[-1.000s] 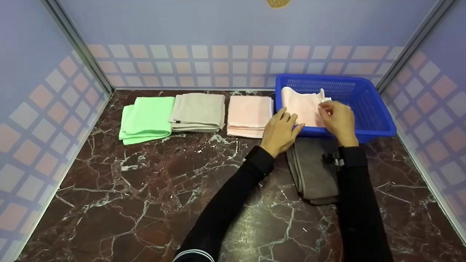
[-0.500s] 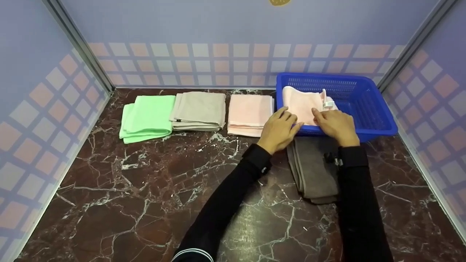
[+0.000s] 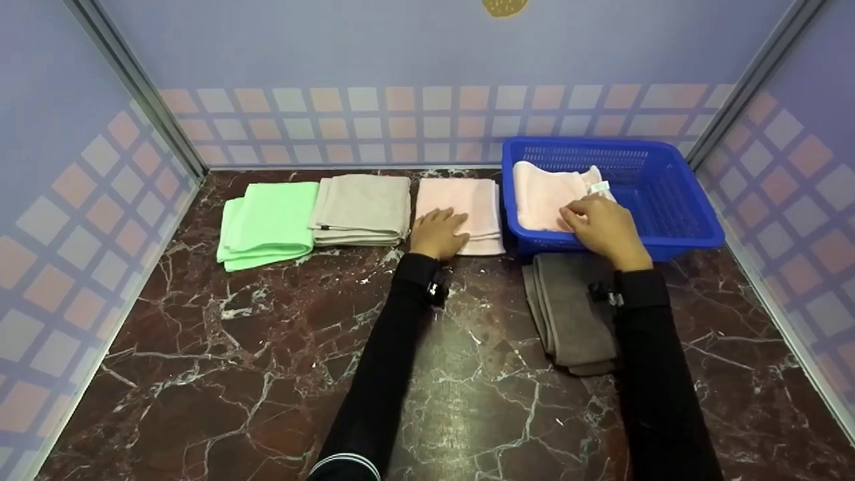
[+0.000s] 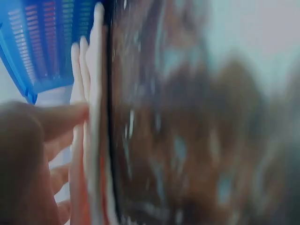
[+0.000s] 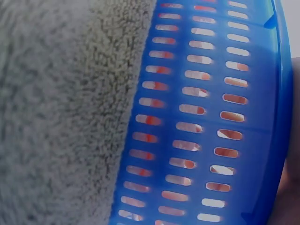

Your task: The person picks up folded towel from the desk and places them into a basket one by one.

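Note:
My left hand [image 3: 437, 234] lies on the near left part of a folded pink towel stack [image 3: 467, 197], fingers extended over its top. In the left wrist view the thumb [image 4: 70, 117] touches the stack's folded edge [image 4: 96, 93]. My right hand [image 3: 608, 227] reaches over the near rim of a blue plastic basket [image 3: 695, 194], fingers loosely bent against another folded pink towel [image 3: 541, 197] inside. That towel fills the basket's left end, and a white tag [image 3: 600, 188] shows at its right side. The right fingertips are partly hidden in the right wrist view behind the slotted basket wall [image 5: 258, 112].
Left of the pink stack lie folded beige towels [image 3: 364, 207], then folded green towels [image 3: 277, 214]. Folded dark grey towels [image 3: 574, 314] lie in front of the basket, beside the right forearm. Patterned panels [image 3: 401, 67] enclose the dark marbled table [image 3: 234, 374].
My left hand has left the basket's front left rim and moved left onto the pink stack. My right hand has come down from the tag and shifted slightly left over the basketed towel.

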Demonstrator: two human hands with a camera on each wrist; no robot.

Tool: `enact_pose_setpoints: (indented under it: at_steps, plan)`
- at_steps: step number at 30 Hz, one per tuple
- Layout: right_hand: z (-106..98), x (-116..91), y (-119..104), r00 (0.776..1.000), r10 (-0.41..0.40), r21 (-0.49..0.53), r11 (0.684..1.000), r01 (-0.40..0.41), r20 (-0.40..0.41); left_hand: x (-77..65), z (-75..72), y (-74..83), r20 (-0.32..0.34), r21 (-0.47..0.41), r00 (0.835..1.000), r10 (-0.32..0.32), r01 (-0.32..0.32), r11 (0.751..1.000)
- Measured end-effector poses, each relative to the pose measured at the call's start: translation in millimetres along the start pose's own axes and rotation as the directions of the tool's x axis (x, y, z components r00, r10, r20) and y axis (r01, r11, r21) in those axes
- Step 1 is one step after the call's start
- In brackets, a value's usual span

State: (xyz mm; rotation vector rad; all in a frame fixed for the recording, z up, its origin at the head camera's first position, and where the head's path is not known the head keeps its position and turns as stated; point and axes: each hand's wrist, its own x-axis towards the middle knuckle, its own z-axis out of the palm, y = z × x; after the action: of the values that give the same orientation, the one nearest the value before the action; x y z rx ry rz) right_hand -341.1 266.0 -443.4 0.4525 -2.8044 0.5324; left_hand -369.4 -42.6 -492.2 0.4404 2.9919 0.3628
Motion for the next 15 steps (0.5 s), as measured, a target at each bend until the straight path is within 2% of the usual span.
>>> enact_pose_setpoints:
  at_steps: [9, 15]
  plan:
    - [2, -1, 1, 1.000, 0.014, -0.004, 1.000, -0.014, 0.020, -14.9, -9.2, 3.4, 0.049, 0.029, 0.999, -0.011, 0.010, 1.000]
    - [1, -2, 2, 1.000, 0.017, -0.016, 1.000, -0.017, 0.021, -36.7, -13.2, 6.1, 0.094, 0.046, 0.995, 0.029, -0.033, 0.998]
